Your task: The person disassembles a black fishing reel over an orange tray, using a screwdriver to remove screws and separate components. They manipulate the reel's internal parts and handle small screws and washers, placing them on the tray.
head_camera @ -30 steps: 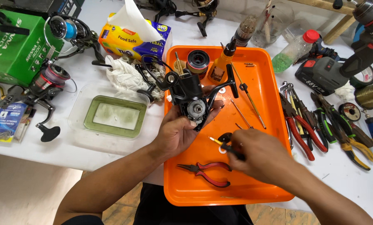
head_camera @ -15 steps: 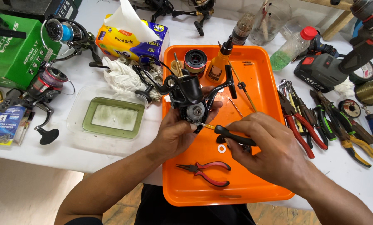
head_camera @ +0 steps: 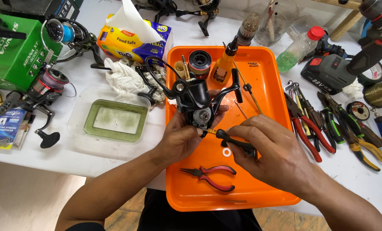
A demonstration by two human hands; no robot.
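My left hand (head_camera: 180, 139) grips a black spinning reel body (head_camera: 195, 100) over an orange tray (head_camera: 268, 81), with the reel's open side facing up. A black-handled screwdriver (head_camera: 233, 140) sits in my right hand (head_camera: 270, 152), and its yellow-tipped shaft touches the reel's lower edge. A small white washer (head_camera: 227, 152) lies on the tray just below the screwdriver. Red-handled needle-nose pliers (head_camera: 210, 176) rest on the tray nearer me. A spool (head_camera: 199, 62) and a small oil bottle (head_camera: 223, 66) stand at the tray's far end.
A clear tub with a green pad (head_camera: 114, 120) sits left of the tray. Other reels (head_camera: 41, 92), a green box (head_camera: 11, 47) and a tissue pack (head_camera: 133, 40) crowd the left. Several pliers (head_camera: 323, 124), a cordless drill (head_camera: 349, 64) and line spools (head_camera: 379, 94) lie on the right.
My right hand picked up the screwdriver from the tray and brought its tip to the reel. The reel stayed in my left hand, tilted slightly.
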